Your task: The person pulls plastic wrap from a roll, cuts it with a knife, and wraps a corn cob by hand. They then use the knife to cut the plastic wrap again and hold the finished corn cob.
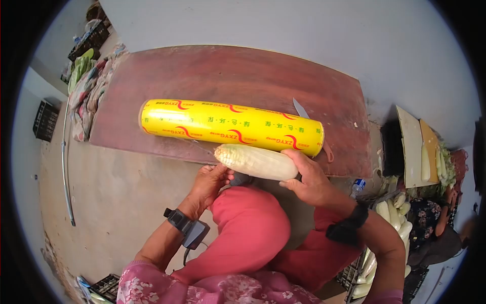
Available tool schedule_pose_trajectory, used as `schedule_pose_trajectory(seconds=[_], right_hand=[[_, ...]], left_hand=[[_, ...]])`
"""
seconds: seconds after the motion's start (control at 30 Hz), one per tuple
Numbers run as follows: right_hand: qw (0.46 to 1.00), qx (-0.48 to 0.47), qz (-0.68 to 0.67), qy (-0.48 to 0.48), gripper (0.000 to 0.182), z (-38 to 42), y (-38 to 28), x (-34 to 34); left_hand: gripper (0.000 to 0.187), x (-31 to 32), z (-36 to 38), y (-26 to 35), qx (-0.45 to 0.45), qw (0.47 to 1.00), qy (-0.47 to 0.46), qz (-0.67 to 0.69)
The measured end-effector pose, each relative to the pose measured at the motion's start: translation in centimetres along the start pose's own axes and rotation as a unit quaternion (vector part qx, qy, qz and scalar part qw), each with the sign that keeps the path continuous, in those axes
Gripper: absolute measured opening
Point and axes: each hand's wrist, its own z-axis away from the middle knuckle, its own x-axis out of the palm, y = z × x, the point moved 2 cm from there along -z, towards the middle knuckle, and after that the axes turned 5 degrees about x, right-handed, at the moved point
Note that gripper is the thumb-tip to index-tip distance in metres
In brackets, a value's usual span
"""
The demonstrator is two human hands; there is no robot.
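Note:
A pale ear of corn [258, 162], its kernels bare at the left tip and husk around the rest, lies level above my lap. My right hand [309, 180] grips its right end, thumb below and fingers over the top. Just under the kernel tip is my left hand [212, 183], its thumb and fingertips pressed together; what they pinch is too small to make out. Directly behind the corn, a yellow roll of plastic wrap [223, 121] with red and green print lies across the table. A knife [300, 108] lies partly hidden under the roll.
The reddish-brown table [202, 66] stands against a pale wall. At right, a crate of husked corn [392, 215] sits near a water bottle [357, 187], with another person [435, 228] beyond. Folded cloths [93, 96] and a metal pole [66, 167] are at left.

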Motion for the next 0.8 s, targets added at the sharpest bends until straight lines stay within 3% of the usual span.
schedule_pose_trajectory(seconds=[0.33,0.73,0.8], right_hand=[[0.968,-0.09,0.196,0.125,0.074,-0.7,1.6,2.4],[0.966,-0.087,0.212,0.12,0.069,-1.4,2.1,2.3],[0.961,-0.13,0.201,0.138,0.068,-1.4,2.7,2.3]], left_hand=[[0.018,0.2,0.1,0.3,0.001,1.0,-0.003,0.011],[0.017,-0.1,0.4,0.2,0.012,0.999,-0.032,0.007],[0.017,0.0,0.7,0.4,0.006,1.0,-0.028,0.003]])
